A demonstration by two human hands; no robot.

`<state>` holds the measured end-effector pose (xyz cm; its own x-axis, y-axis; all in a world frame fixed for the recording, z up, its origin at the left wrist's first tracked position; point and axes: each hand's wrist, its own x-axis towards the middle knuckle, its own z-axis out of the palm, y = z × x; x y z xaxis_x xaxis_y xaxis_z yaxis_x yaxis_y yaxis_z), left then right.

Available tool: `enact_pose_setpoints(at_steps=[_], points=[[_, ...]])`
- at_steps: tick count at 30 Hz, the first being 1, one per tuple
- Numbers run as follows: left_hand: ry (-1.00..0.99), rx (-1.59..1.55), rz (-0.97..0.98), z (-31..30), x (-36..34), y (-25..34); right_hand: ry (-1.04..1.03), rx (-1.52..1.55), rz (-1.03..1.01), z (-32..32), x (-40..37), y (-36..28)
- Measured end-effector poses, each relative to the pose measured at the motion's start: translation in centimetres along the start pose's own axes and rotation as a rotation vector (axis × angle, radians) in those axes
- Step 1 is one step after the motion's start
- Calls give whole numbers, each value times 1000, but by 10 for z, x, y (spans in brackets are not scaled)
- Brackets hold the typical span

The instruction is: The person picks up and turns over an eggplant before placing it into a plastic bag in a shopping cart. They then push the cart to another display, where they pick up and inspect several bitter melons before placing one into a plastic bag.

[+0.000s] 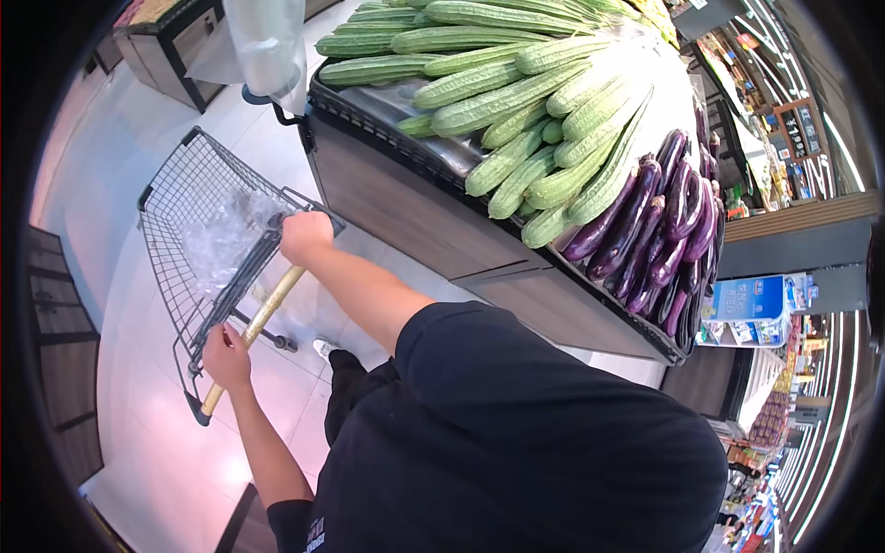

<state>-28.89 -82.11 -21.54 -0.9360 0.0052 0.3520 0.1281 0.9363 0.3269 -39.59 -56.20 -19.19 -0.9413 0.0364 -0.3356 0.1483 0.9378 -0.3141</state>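
A wire shopping cart (166,235) stands at the left, with a gold-coloured handle bar (277,297) and a black bar along its rear. My right hand (306,238) is closed around the handle's upper end, beside the vegetable stand. Lower down, my left hand (226,357) is curled over the same handle, its fingers partly hidden. Crumpled clear plastic bags (221,235) lie inside the basket; whatever they contain is hard to make out.
Ridged green gourds (502,88) and purple eggplants (645,230) are piled on a wood-panelled display stand (396,198) to my right. A roll of plastic bags (267,46) hangs at its corner. Dark cabinets (64,341) line the far left; shelves and a price sign (800,129) stand beyond.
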Motion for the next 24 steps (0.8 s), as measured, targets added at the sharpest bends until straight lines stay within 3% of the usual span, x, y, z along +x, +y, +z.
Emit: enact_pose_setpoints(at_steps=[17, 24], points=[[-145, -210, 133, 17, 96, -51, 152, 7, 214, 2, 39, -30], [-175, -260, 118, 25, 129, -65, 117, 48, 296, -4, 50, -45]])
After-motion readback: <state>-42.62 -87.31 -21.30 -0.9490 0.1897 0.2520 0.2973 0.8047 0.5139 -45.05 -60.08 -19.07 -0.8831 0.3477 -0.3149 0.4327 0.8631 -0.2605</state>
